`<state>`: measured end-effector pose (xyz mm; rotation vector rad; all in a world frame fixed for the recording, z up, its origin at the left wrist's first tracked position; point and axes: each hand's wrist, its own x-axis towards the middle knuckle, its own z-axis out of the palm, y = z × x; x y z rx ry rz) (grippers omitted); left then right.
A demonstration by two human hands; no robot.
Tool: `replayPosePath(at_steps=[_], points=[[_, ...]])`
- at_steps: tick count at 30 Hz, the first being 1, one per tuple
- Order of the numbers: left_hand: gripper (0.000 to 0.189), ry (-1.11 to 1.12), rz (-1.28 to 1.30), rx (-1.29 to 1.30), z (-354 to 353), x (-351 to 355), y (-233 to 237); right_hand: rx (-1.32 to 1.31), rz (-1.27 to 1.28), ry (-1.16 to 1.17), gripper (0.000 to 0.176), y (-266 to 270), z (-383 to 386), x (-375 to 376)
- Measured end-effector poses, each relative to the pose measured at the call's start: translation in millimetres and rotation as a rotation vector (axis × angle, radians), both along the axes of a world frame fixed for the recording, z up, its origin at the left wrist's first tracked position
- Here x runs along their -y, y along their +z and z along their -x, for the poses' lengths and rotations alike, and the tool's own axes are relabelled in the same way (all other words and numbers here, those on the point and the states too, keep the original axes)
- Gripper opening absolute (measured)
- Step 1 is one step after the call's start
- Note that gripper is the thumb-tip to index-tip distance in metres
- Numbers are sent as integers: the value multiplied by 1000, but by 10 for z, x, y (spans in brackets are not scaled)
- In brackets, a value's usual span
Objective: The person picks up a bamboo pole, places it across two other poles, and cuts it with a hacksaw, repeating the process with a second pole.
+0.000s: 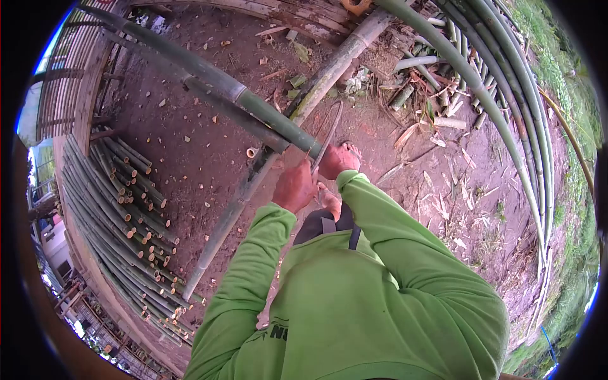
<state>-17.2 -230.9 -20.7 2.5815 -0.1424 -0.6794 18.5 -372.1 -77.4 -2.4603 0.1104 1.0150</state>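
A thick green bamboo pole (269, 114) slants from the upper left to its near end between my hands. It rests across a greyish pole (221, 237) lying on a diagonal. My left hand (294, 186) is closed around the lower end of a thin, curved, blade-like tool (330, 134), which stands up across the bamboo's near end. My right hand (339, 161) is closed at the bamboo's end, just right of the tool; its fingertips are partly hidden. Bare feet (329, 199) show just below and behind the hands.
A stack of cut bamboo poles (117, 215) lies at the left, beside a slatted bamboo structure (69, 82). Long bent poles (500, 114) arch along the right. Short offcuts (449, 122) and dry leaves litter the dirt ground (209, 139) at the upper right.
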Motion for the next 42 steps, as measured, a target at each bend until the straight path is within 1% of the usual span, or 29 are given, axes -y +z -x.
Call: replayPosePath(at_steps=[1, 3, 4, 5, 6, 7, 8, 11, 13, 15, 16, 17, 18, 20, 21, 22, 24, 26, 28, 31, 32, 34, 36, 38, 40, 41, 42], points=[[25, 30, 2, -50, 132, -79, 71, -48, -7, -10, 38, -14, -31, 7], [22, 26, 64, -6, 442, -296, 486, -76, 5, -26, 36, -28, -13, 9], [22, 47, 35, -40, 563, -381, 630, -80, 4, -26, 35, -15, -22, -24], [22, 64, 12, -59, 612, -432, 731, -78, -29, -17, 35, -138, 32, -82], [22, 67, 15, -65, 658, -423, 804, -79, -53, -3, 34, -380, 188, -125], [23, 64, 19, -59, 618, -405, 816, -68, -77, 7, 34, -542, 160, -125], [25, 56, 12, -79, 629, -422, 864, -67, -81, 7, 32, -528, 127, -96], [26, 93, -14, -213, 757, -558, 1226, -78, -103, -43, 32, -536, 160, -119], [25, 109, -9, -229, 769, -549, 1257, -86, -109, -23, 33, -552, 168, -104], [24, 119, -9, -226, 728, -464, 1204, -68, -102, 18, 34, -545, 65, -78], [23, 124, 1, -198, 715, -455, 1145, -143, -80, 12, 36, -562, 60, -76], [23, 125, 9, -176, 688, -470, 1011, -154, -78, 9, 36, -536, 79, -105], [23, 132, 24, -146, 637, -452, 813, -158, -70, 12, 36, -534, 72, -107], [16, 143, 103, -28, 272, -328, 106, -139, -89, -4, 37, -562, 41, -109], [17, 132, 68, -26, 117, -243, -164, -119, -49, 34, 37, -534, -5, -102], [18, 128, 32, -31, 82, -184, -320, -105, -11, 77, 38, -452, -35, -103], [18, 111, 38, -52, 300, -248, -338, -59, -62, 49, 38, -496, 63, -134], [19, 100, 106, -5, 323, -284, -391, 8, 7, 50, 38, -445, 40, -138], [19, 116, 205, 53, 417, -412, -390, 65, 52, 54, 41, -562, 130, -171], [20, 77, 209, 89, 614, -608, -648, 160, 157, 59, 44, -773, 242, -194], [21, 79, 180, 92, 614, -622, -602, 31, 136, 26, 44, -680, 193, -202], [22, 94, 123, 84, 734, -636, -448, 44, 140, 6, 44, -807, 237, -210], [22, 85, 151, 57, 1074, -868, 49, 33, 129, 7, 45, -794, 246, -218], [21, 126, 138, 19, 1481, -1145, 550, 75, 100, -28, 44, -772, 257, -238], [22, 101, 118, -31, 1601, -1295, 737, 100, 93, -39, 43, -795, 302, -260], [23, 91, 113, -59, 1628, -1306, 753, 105, 105, -32, 43, -841, 344, -255], [23, 79, 118, -25, 1514, -1274, 650, 119, 115, -25, 43, -855, 311, -267]])
